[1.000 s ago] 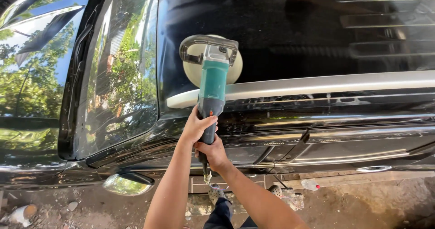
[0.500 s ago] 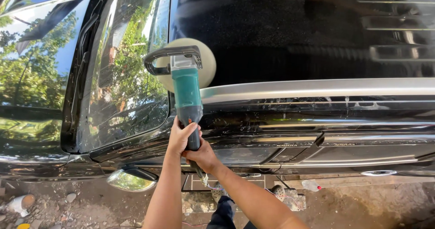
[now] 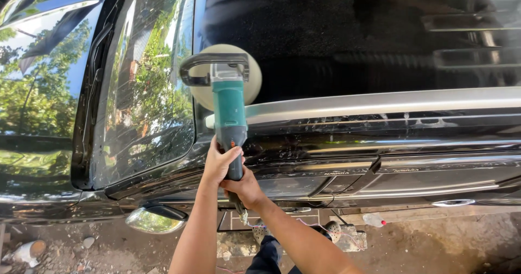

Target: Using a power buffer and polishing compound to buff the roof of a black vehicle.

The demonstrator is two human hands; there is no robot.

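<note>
Leftward along the car roof [image 3: 336,35] has slid the teal polisher [image 3: 228,106], both hands [image 3: 220,163] clamped on its handle.

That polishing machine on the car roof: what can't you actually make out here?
Head view only:
- Underside of the polishing pad: faces the car roof, hidden by the polisher head.
- Rear handle and switch: covered by the left hand and right hand.
- Cord below the hands: too thin to follow.
- Car's far end: cut off at the right edge.
</note>
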